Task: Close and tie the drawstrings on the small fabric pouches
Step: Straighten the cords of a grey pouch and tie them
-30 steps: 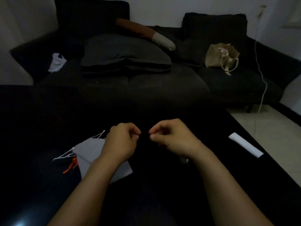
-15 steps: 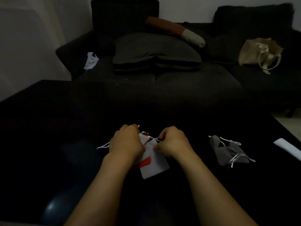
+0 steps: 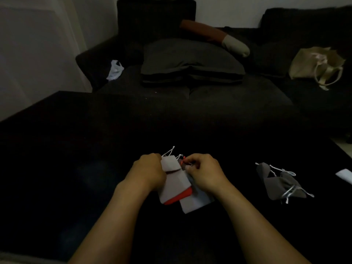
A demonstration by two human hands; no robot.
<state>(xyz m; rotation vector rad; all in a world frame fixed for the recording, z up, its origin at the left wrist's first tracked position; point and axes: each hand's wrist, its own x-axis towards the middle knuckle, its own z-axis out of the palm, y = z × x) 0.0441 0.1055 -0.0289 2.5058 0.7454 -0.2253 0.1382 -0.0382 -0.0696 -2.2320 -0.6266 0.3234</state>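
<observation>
While the left hand (image 3: 150,171) grips the top edge of a grey pouch (image 3: 172,180), the right hand (image 3: 202,173) pinches a drawstring (image 3: 183,162) at the mouth of the pouches. Under the grey pouch lie a red pouch (image 3: 180,196) and a pale pouch (image 3: 196,201), fanned out on the black table (image 3: 76,159). Two dark pouches (image 3: 280,182) with white cords lie well apart to the right. A sofa (image 3: 190,103) stands behind the table.

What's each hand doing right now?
Left hand: grips the grey pouch at its top.
Right hand: pinches the drawstring.
</observation>
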